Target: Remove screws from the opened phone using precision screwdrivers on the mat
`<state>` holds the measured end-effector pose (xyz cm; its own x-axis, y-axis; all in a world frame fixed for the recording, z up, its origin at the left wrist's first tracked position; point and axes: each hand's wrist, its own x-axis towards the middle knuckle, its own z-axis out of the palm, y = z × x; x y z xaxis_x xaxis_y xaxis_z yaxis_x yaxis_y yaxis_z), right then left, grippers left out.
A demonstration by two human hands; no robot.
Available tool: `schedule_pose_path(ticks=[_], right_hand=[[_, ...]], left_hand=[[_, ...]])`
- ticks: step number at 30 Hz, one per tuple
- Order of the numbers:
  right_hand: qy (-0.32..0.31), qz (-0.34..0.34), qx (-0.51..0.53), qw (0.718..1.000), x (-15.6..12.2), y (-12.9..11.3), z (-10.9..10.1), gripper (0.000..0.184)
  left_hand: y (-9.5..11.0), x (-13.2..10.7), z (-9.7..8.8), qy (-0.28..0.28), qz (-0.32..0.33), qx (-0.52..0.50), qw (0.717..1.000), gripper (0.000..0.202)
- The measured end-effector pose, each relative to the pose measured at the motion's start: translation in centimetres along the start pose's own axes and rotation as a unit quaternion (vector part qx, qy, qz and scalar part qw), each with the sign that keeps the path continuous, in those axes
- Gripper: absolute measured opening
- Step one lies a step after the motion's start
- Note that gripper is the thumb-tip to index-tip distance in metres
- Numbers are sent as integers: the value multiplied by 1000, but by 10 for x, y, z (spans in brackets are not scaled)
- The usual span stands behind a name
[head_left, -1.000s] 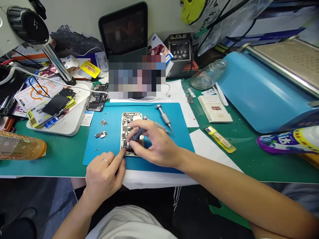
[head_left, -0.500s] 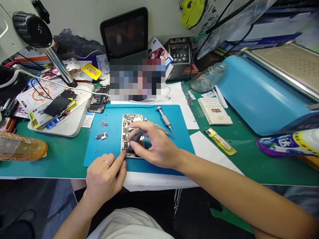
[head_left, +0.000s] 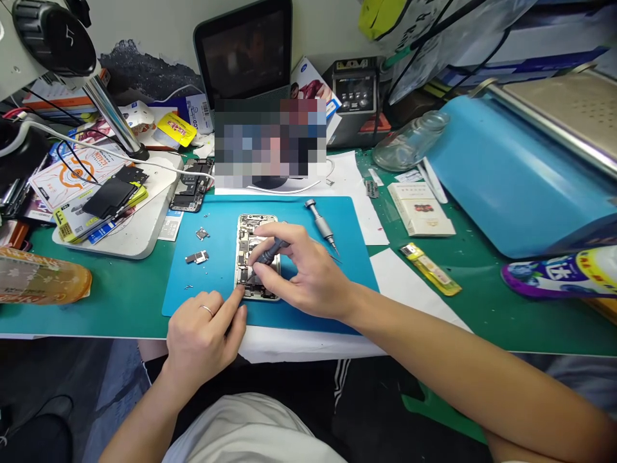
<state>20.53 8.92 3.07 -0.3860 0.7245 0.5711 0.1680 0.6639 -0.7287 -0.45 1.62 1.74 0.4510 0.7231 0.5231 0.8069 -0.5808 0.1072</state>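
An opened smartphone (head_left: 243, 244) with its inner parts bare lies upright in view on the blue mat (head_left: 222, 218). My right hand (head_left: 303, 273) is closed around a dark grey screwdriver (head_left: 274, 251), slanted down toward the phone's lower left part. Its tip is too small to make out. My left hand (head_left: 205, 328) wears a ring and rests its stretched index finger on the phone's lower left corner. The thumb is apart and the other fingers are curled, with nothing visible in them. A grey screwdriver (head_left: 322, 225) lies right of the phone; another thin tip shows beside my right hand.
Small metal phone parts (head_left: 197, 257) and screws lie left of the phone. Behind them is another opened phone (head_left: 191, 186). A microscope stand (head_left: 108, 109) rises at the left. A glass jar (head_left: 409, 141), cigarette-like box (head_left: 421, 209) and yellow packet (head_left: 431, 270) lie right.
The camera view has shifted slightly, so the bench sits higher in the picture. My right hand's screwdriver has tilted a little; my left index finger stays at the phone's corner.
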Motion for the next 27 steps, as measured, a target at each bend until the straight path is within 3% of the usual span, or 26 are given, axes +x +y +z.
schedule_pose_path(ticks=[16, 23, 27], right_hand=[[21, 1, -9, 1000, 2, -2, 2, 40], [56, -80, 14, 995, 3, -2, 2, 46], [57, -86, 6, 995, 4, -3, 1, 45]], left_hand=[[-1, 0, 1, 4, -2, 11, 1000, 24], [0, 1, -2, -4, -4, 22, 1000, 25], [0, 1, -2, -2, -4, 29, 1000, 25]])
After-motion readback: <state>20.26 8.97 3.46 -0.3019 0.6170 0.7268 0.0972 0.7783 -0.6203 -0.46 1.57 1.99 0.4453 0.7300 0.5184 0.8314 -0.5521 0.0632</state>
